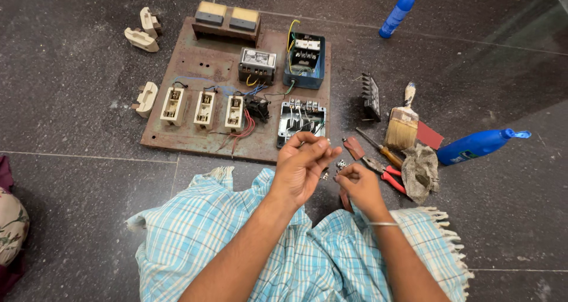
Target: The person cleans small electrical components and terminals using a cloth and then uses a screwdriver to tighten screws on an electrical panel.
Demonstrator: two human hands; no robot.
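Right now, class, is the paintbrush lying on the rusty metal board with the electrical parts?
No: the paintbrush lies on the dark floor to the right of the metal board, beside the screwdriver and red-handled pliers.

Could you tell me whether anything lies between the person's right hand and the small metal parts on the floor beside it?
Nothing visible does. The right hand hovers just beside the small metal parts, with bare floor between them. The left hand is raised to their left, and the red-handled pliers lie off to the right.
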